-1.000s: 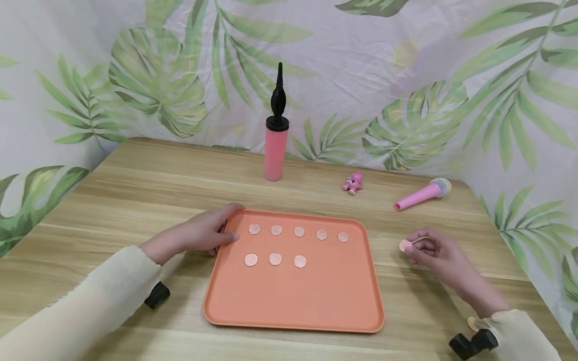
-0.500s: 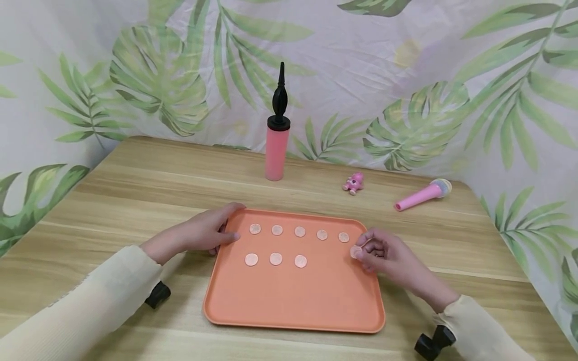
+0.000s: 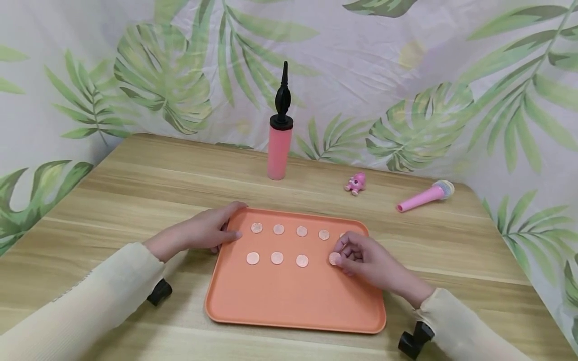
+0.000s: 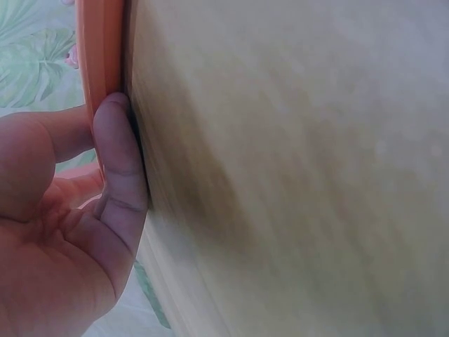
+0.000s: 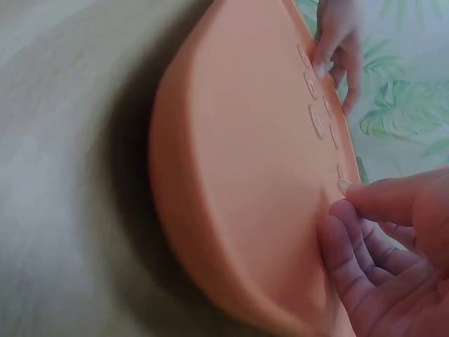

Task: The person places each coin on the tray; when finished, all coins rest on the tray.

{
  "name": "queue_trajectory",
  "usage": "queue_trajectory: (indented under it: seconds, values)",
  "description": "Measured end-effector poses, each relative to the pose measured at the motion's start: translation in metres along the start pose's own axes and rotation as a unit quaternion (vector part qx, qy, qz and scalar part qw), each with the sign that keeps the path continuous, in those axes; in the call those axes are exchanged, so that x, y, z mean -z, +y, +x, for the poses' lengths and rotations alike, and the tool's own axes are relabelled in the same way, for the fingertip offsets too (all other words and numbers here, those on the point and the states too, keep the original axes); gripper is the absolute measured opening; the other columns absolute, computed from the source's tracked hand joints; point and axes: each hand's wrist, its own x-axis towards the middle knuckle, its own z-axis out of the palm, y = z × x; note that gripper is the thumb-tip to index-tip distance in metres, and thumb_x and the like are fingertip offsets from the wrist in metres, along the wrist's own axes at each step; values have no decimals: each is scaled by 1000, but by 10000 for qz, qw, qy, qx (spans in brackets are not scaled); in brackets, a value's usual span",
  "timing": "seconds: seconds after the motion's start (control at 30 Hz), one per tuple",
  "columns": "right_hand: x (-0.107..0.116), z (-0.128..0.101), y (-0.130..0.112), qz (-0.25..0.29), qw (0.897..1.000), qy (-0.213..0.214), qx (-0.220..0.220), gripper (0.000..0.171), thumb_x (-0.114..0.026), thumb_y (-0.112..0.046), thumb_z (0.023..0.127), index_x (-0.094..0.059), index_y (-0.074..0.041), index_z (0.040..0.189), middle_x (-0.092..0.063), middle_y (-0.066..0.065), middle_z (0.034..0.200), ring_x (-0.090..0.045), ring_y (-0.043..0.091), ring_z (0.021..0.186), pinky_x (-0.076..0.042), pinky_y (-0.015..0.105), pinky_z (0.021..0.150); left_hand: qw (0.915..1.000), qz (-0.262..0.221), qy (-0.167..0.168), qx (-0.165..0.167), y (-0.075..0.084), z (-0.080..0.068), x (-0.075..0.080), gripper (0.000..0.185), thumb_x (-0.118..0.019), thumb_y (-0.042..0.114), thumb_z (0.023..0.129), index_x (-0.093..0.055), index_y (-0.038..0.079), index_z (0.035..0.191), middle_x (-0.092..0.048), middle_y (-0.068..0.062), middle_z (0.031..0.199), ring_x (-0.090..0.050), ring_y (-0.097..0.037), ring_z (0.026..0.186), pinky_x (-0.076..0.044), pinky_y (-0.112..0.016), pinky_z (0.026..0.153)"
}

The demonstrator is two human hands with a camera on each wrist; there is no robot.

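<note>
An orange tray (image 3: pixel 293 301) lies on the wooden table, with several copper-coloured coins in a back row (image 3: pixel 301 231) and three coins in a front row (image 3: pixel 277 258). At its left back corner my left hand (image 3: pixel 207 229) grips the rim, thumb over the top; the left wrist view shows fingers (image 4: pixel 119 154) curled at the tray's outer side. My right hand (image 3: pixel 368 261) reaches over the tray's right side and pinches a coin (image 3: pixel 334 258) between thumb and finger, right of the front row. The rightmost back-row coin is mostly hidden behind this hand.
Behind the tray stands a pink balloon pump (image 3: pixel 280 150) with a black top. A small pink bear figure (image 3: pixel 355 184) and a pink toy microphone (image 3: pixel 424 196) are at the back right. A leaf-patterned cloth (image 3: pixel 343 60) hangs behind the table.
My right hand has moved left from the bare table over the tray, carrying the coin to the right of the front row. My left hand stays on the rim.
</note>
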Motion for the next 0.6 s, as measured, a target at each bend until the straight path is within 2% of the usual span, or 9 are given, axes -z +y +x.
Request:
queue_trajectory:
  seconds: [0.27,0.6]
  values:
    - [-6,7,-6,-353,9992,-175,-29,12,-70,-9,100,-64,0,105,-66,10,86,-59,5,72,-52,18,65,10000,-11,1,-58,0,0,0,66,-65,15,104,-31,1,158,-57,-7,70,-59,-13,54,-55,-30,52]
    - [-11,8,-6,-951,9953,52,193,12,-75,-17,99,-67,-8,100,-66,3,86,-58,6,77,-50,18,69,10000,43,0,-14,3,1,0,67,-66,17,104,-31,3,158,-56,-7,72,-59,-14,56,-55,-30,53]
